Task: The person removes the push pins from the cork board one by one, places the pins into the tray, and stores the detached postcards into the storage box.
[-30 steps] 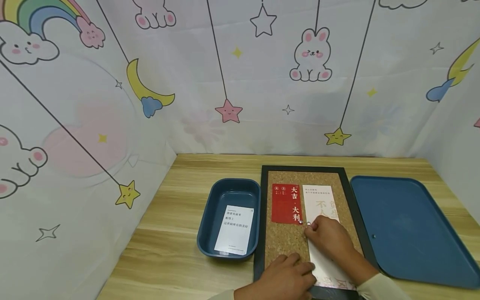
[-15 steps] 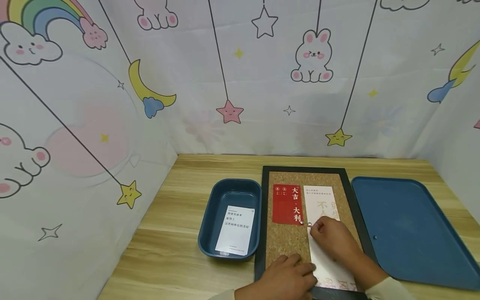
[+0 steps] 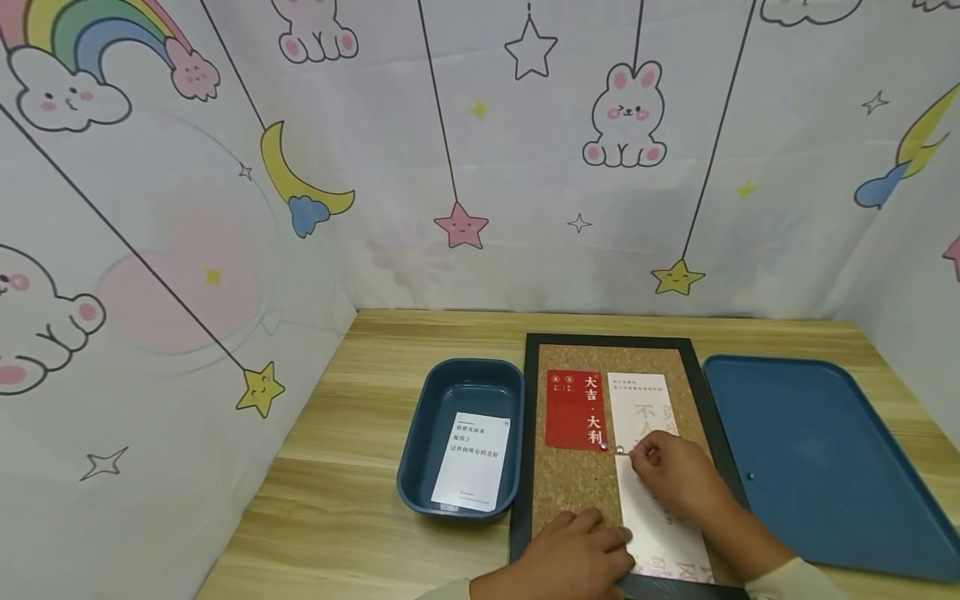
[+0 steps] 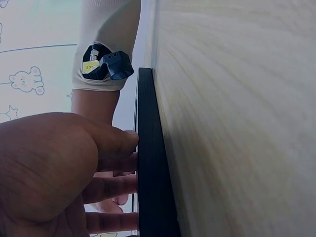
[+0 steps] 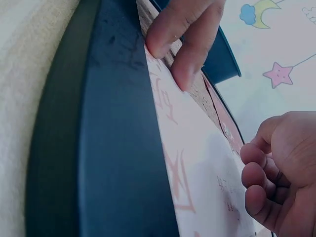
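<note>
A cork board [image 3: 570, 483] in a black frame lies on the table in the head view. Near its top sit a red card [image 3: 573, 408] and a long white card [image 3: 660, 533], both printed with characters. One small silver pin [image 3: 604, 446] is at the red card's lower corner; another silver pin [image 3: 619, 450] is on the white card's left edge. My left hand [image 3: 573, 554] rests on the board's lower part, fingertips touching the white card. My right hand [image 3: 675, 471] is curled over the white card beside the second pin. A thin line runs towards its fingertips; whether they pinch anything is hidden.
Left of the board stands a deep blue tray [image 3: 420, 417] with a white printed card [image 3: 472, 462] inside. A flat blue tray [image 3: 825, 450] lies on the right, with a small round dot near its left edge. A patterned curtain [image 3: 510, 167] rises behind the table.
My right hand has moved slightly right, away from the second pin, which is now uncovered along with a thin line. My left hand stays put on the board.
</note>
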Demonstrator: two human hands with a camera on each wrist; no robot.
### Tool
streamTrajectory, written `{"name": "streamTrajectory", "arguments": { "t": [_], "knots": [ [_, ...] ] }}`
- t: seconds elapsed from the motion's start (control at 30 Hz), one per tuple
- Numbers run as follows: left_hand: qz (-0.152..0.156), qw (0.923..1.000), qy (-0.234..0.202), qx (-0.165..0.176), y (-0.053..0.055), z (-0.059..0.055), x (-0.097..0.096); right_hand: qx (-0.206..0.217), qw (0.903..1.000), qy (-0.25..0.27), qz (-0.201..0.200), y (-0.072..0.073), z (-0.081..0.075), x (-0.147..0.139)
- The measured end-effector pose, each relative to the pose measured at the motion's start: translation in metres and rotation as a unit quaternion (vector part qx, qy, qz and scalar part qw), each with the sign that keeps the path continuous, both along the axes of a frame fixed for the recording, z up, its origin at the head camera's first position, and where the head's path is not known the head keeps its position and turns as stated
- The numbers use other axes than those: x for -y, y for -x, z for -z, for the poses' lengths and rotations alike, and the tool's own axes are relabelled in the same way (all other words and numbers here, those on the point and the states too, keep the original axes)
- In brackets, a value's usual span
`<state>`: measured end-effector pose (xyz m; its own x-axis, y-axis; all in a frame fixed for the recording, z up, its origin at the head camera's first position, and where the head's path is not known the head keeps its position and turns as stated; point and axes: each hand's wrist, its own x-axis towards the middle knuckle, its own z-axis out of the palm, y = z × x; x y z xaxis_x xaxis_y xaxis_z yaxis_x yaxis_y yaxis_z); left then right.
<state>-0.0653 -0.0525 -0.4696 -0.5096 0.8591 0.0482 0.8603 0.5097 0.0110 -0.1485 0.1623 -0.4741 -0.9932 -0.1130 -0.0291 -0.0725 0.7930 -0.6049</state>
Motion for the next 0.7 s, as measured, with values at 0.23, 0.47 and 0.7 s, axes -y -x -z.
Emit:
{"name": "streamTrajectory", "arguments": {
  "t": [0.23, 0.47, 0.7],
  "knots": [
    [0.000, 0.9998, -0.004, 0.019, -0.001, -0.001, 0.001, 0.007, 1.0000, -0.004, 0.001, -0.001, -0.005, -0.005],
    [-0.003, 0.9995, 0.004, 0.032, -0.001, -0.002, 0.000, -0.001, 1.0000, -0.007, 0.001, -0.002, -0.008, -0.011],
    [-0.006, 0.9991, 0.005, 0.042, 0.000, -0.002, 0.000, -0.015, 0.9999, -0.007, 0.000, -0.003, -0.009, -0.017]
  ]
}}
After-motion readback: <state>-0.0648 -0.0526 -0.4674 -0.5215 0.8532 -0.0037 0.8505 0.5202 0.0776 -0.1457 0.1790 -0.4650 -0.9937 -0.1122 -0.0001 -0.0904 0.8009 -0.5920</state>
